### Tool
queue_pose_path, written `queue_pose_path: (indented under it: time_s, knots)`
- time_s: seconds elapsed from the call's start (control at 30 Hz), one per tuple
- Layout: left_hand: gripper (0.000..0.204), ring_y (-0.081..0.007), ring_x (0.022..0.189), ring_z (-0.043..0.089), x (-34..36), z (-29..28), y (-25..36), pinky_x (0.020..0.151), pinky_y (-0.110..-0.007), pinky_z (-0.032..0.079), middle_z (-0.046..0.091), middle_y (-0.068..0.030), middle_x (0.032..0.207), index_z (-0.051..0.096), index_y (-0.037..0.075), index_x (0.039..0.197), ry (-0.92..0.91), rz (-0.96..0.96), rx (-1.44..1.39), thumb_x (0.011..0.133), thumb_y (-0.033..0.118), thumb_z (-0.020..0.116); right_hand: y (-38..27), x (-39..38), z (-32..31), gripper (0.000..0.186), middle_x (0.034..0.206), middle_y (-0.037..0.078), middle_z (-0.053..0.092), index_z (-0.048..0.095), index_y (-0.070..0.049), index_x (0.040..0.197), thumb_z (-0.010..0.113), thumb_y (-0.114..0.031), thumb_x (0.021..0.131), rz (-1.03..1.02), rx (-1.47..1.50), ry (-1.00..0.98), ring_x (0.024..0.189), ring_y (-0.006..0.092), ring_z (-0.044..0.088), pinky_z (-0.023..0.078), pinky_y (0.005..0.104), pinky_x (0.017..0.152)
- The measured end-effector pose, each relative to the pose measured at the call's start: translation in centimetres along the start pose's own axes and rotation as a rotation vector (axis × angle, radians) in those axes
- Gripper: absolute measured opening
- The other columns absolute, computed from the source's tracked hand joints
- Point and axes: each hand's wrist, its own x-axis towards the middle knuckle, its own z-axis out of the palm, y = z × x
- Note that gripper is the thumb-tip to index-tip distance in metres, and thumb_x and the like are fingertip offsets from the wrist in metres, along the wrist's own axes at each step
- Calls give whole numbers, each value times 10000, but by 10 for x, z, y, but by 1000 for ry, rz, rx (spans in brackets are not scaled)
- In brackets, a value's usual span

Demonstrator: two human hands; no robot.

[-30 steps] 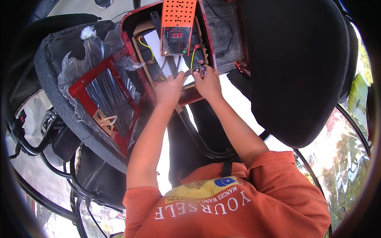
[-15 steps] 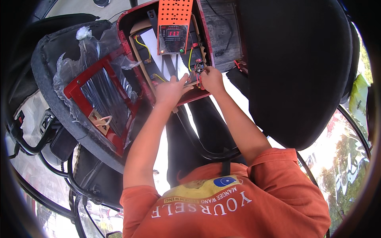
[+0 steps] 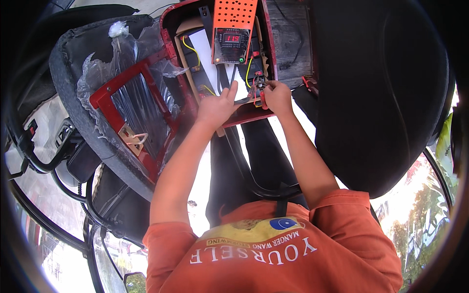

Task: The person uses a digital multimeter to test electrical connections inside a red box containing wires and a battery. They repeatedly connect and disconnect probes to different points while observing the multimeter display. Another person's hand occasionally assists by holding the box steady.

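Inside an open red metal box [image 3: 239, 117], batteries with yellow wires [image 3: 198, 53] lie beneath an orange perforated device [image 3: 234, 14] with a red digital display. At the box's lower right, my right hand [image 3: 279, 98] pinches a red-handled metal tool [image 3: 264, 100], with small wires around its metal head. To its left, my left hand [image 3: 217, 107] has its upper fingers stretched out and apart, beside a dark cable or strip that reaches toward the tool. Its thumb is partly hidden, so any contact there is unclear.
A padded seat [image 3: 73, 63] with torn plastic and a red frame [image 3: 102, 97] lies left. A large black cushion [image 3: 376, 97] stands right, beside a grey wooden panel [image 3: 293, 44]. Black tubes [image 3: 88, 205] and clear sheeting are around the lower edges.
The view has shifted, moving the box right in the picture. My right hand has brought the tool more upright since a second ago. My left fingers have lifted. The display's digits have changed.
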Motion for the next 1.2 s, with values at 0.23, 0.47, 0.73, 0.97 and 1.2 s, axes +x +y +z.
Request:
queue_pose_path:
  time_s: [0.23, 0.47, 0.73, 0.97, 1.2]
  knots:
    - [609, -271, 658, 666, 3, -8, 2, 561, -393, 532, 627, -51, 955, 442, 269, 1448, -95, 51, -16, 887, 390, 645, -6, -4, -1, 265, 873, 256, 695, 687, 71, 1028, 600, -82, 830, -26, -22, 10, 833, 379, 698, 545, 398, 766]
    - [529, -313, 644, 669, 7, -23, 5, 561, -419, 530, 614, -110, 960, 470, 330, 1410, -145, 28, -31, 931, 545, 533, -6, -1, -1, 284, 848, 228, 711, 686, 75, 1067, 618, -95, 850, 0, -15, -29, 786, 308, 718, 547, 352, 737]
    - [606, -316, 581, 649, 6, -20, -16, 504, -408, 519, 576, -101, 969, 501, 112, 1331, 20, 131, 28, 899, 525, 605, -30, -8, -12, 270, 803, 226, 699, 682, 72, 1059, 598, -90, 860, 102, 42, -98, 736, 312, 713, 547, 365, 692]
    - [548, -322, 650, 670, -12, 9, -21, 521, -420, 538, 547, -97, 1146, 499, 42, 1229, 141, 105, -19, 868, 412, 683, -22, -7, -9, 247, 751, 209, 684, 676, 77, 1040, 571, -65, 868, 45, 49, -85, 634, 291, 690, 534, 363, 608]
    - [453, -336, 700, 674, -16, 1, -33, 567, -430, 550, 525, -125, 1250, 483, 13, 1213, 221, 105, -91, 875, 249, 670, -13, -7, -6, 207, 659, 191, 650, 664, 100, 1005, 572, -23, 867, -26, 78, -24, 493, 258, 649, 501, 357, 483]
